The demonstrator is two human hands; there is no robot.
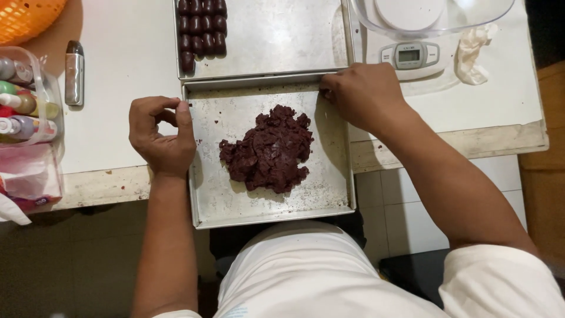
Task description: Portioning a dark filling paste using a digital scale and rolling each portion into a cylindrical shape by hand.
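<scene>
The shallow rectangular metal tray [329, 200] nearest me juts past the edge of the white worktop [118, 118], so with my left hand [162, 135] pinching its left rim and my right hand [362, 94] gripping its far right corner, a careless tug could tip it into my lap. The lump of dark reddish-brown dough [268, 148] sits loose mid-tray and would slide. Further off, a shove could knock the second metal tray [282, 41] and disturb its rows of dark rolled pieces [202, 29].

The near metal tray [218, 200] is lying open around the dark dough heap [268, 148], its bare floor passable on every side; a second tray [276, 35] of dark rolled pieces [202, 29] is blocking the far edge; a scale [410, 56] is crowding the right; a bottle tub [26, 97] is hemming the left of the surface [118, 70].
</scene>
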